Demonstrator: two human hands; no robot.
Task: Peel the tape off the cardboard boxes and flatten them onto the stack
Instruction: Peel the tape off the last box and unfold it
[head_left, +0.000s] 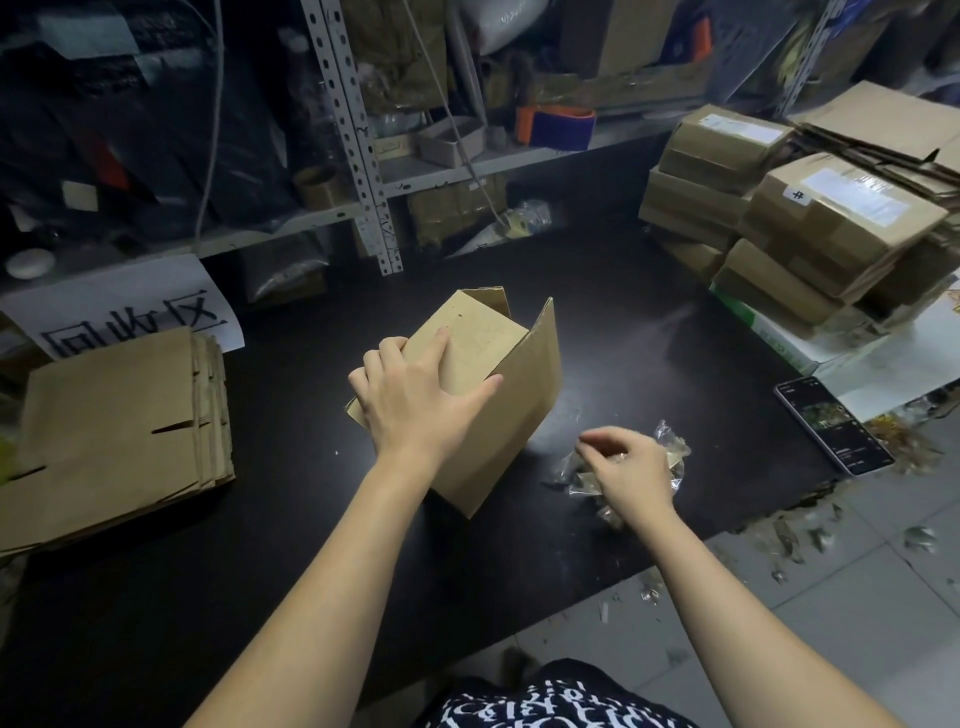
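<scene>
While right fingers (597, 442) pinch tape (675, 451), left fingers (435, 344) grip the box (519, 410) (opening away).

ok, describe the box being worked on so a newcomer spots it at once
On the black table, between the flat cardboard stack at left and the pile of taped boxes at right, one box stands alone. The left hand holds it; unlike the pile's boxes, it is open-ended and unlabelled.

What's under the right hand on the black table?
A crumpled wad of clear peeled tape, edges showing beyond the right hand. Its middle is covered; any pinch is hidden.
</scene>
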